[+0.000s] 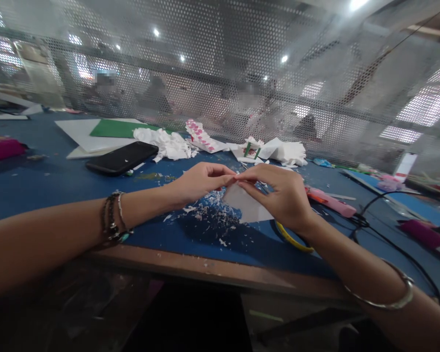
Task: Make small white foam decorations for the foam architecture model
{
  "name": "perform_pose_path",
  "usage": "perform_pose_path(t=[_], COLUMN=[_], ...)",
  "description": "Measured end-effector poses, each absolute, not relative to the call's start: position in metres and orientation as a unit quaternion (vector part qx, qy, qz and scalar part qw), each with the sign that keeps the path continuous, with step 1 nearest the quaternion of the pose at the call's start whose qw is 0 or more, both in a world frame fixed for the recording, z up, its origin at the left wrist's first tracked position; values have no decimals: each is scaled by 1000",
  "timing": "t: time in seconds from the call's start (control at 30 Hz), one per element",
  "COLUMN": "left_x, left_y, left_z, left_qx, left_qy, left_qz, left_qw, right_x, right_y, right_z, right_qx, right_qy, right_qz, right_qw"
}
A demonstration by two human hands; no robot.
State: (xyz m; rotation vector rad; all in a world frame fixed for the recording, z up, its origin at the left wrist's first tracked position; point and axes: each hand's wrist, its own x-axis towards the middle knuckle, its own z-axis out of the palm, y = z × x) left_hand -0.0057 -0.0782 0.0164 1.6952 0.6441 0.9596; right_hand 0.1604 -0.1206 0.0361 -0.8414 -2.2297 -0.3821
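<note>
Pinching by wht ppr (255, 206), R grip (288, 195)

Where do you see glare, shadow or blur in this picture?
In the head view, a bright light glares at upper right; in the head view, shadow darkens the blue table below the left hand and right hand; in the head view, figures behind the perforated screen look hazy, and the sides seem stretched.
</note>
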Motion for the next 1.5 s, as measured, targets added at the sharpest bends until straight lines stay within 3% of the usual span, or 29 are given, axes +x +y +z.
perform_pose_path(t=[0.2,0.63,1.1,1.5], left_x=[-4,-3,-6,-2], left_y=[-81,-86,-87,-77], left_z=[19,18,18,11], left_qx=[706,729,828,675], left_qy=[279,254,244,194], left_qz=[400,437,454,466], left_qw=[513,461,220,538], right_x=[163,160,160,155], right_y=[-117,-113,-114,-117], right_z=[36,31,29,32], right_qx=[-293,-359,-375,-365], right_qy=[-871,-849,-838,-784], right_qz=[-242,-172,-108,135], right_qw=[310,346,383,484])
